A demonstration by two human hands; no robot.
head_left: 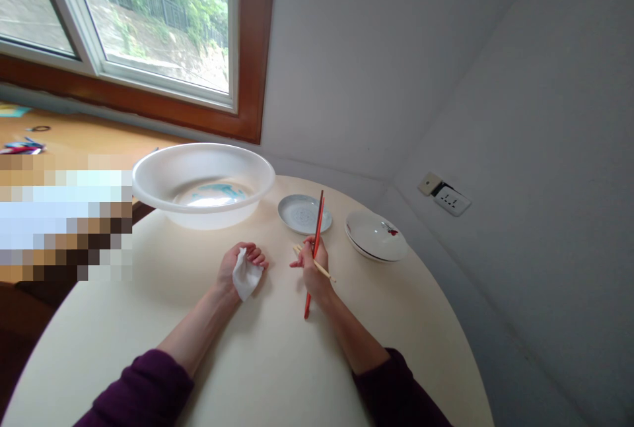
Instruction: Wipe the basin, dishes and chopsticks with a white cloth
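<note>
My left hand [236, 265] rests palm up over the table with its fingers curled around a crumpled white tissue [246, 276]. A hand's width to the right, my right hand [317, 268] grips chopsticks. Red chopsticks [319, 222] with a dark end stand steeply through its fingers, their lower end pointing toward me. Pale wooden chopsticks [325, 272] cross them at a slant in the same hand. Just beyond that hand lies a small light-blue plate [297, 214], partly covered by the red chopsticks.
A large translucent white basin [208, 217] with bluish marks at its bottom stands at the back left of the round cream table [257, 374]. Stacked white dishes [374, 235] with a red floral print sit on the right. Behind are a wooden desk [99, 130], window and wall socket [452, 200].
</note>
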